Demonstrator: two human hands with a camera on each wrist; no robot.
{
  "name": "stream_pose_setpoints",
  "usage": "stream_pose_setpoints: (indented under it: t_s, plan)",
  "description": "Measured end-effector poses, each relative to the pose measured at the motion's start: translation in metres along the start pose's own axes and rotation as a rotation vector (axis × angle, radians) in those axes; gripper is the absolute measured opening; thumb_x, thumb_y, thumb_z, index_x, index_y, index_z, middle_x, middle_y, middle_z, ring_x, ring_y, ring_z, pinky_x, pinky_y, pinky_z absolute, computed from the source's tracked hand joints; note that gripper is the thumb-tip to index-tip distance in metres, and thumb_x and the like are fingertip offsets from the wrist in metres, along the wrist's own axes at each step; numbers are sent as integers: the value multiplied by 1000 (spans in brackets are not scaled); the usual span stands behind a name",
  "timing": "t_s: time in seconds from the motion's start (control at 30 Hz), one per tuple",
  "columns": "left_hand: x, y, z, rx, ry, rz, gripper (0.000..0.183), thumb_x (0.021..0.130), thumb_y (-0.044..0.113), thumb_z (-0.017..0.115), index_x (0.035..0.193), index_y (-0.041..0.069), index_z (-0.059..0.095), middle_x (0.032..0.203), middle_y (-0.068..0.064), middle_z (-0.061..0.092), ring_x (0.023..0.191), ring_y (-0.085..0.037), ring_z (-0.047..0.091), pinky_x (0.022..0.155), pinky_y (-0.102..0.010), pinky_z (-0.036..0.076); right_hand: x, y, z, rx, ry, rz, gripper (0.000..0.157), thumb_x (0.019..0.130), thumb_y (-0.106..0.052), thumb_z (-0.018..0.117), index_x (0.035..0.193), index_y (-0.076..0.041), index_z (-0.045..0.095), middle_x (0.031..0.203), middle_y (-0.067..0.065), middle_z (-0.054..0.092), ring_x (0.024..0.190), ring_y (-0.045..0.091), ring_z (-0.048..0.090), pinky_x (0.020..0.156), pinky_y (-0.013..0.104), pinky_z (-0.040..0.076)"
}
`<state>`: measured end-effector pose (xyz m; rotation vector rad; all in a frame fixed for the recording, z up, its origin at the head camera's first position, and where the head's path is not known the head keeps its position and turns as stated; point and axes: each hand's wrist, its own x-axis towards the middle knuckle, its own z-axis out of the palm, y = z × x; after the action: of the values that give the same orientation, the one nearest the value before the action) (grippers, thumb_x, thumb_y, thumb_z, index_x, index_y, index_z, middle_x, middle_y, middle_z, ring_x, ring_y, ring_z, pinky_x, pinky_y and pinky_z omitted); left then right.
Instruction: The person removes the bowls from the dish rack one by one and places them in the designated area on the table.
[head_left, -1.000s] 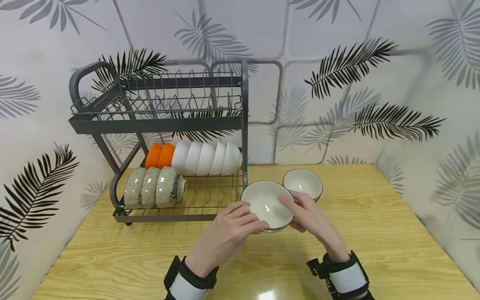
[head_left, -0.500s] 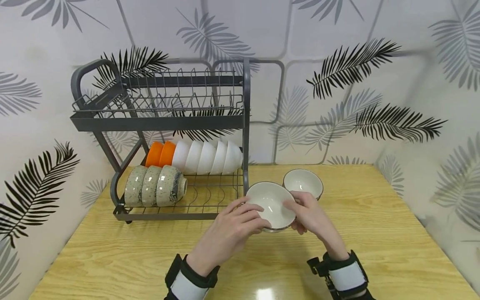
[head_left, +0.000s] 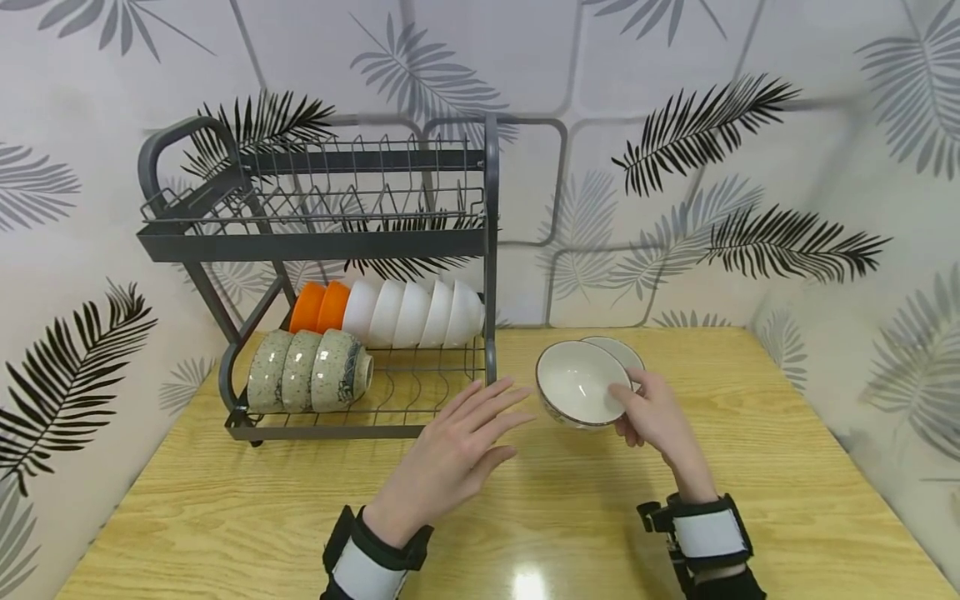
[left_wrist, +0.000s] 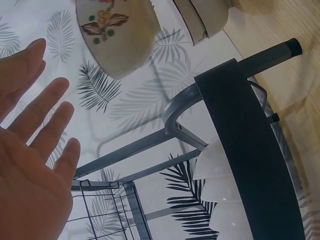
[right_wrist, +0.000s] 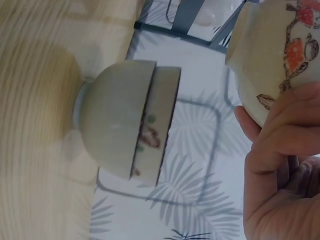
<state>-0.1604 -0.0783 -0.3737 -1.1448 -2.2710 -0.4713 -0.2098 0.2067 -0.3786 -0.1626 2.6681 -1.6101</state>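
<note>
My right hand point(head_left: 660, 421) grips a cream bowl point(head_left: 577, 379) by its right side, thumb inside the rim and fingers beneath. In the right wrist view, red and brown painted decoration shows on the bowl's outside point(right_wrist: 295, 50). Behind it, partly covered in the head view, a nested stack of two similar bowls point(right_wrist: 120, 120) stands upright on the table. My left hand point(head_left: 457, 458) is apart from the held bowl, with fingers spread and nothing in them; its palm point(left_wrist: 30, 175) shows bare in the left wrist view.
A dark two-tier dish rack point(head_left: 315, 246) stands at the left. Its lower tier holds orange bowls point(head_left: 321, 308), several white bowls point(head_left: 412, 317) and three speckled bowls point(head_left: 300, 373) on their sides. The wooden table point(head_left: 750, 450) ends at a leaf-patterned wall point(head_left: 817, 150).
My left hand has let go of the bowl and drawn back slightly with fingers extended. My right hand has carried the bowl right, in front of the stacked bowls.
</note>
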Motion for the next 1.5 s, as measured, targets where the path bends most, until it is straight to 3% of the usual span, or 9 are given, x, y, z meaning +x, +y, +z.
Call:
stream_pose_setpoints:
  t_s: [0.27,0.6,1.03,1.5]
  plan:
    - [0,-1,-1,-13,-7,-4,41,92,19,73,131,14,63,149,-6,56,145,-26,46,126,-42,30,5,14,-12,-12,74,37,47,102,-9,43,139,18,44,55,1,59,41,9,54,39,25,47]
    - [-1,-1,-2,-28,-16,-17,39,92,19,72,130,15,64,150,-6,55,145,-25,45,126,-44,30,9,25,-18,46,150,82,49,100,-6,41,142,19,40,57,0,63,43,8,58,42,25,52]
    - [-1,-3,-2,-46,-22,-35,38,94,19,71,131,16,63,150,-5,55,146,-24,45,127,-42,27,15,38,-14,141,171,100,54,99,-4,38,149,16,31,62,0,68,50,6,64,52,25,59]
    - [-1,-4,-2,-53,-34,-51,37,94,21,70,131,15,63,151,-4,54,146,-24,45,126,-45,29,20,42,-5,195,197,106,46,101,-6,37,140,18,37,64,-3,69,52,4,64,56,26,61]
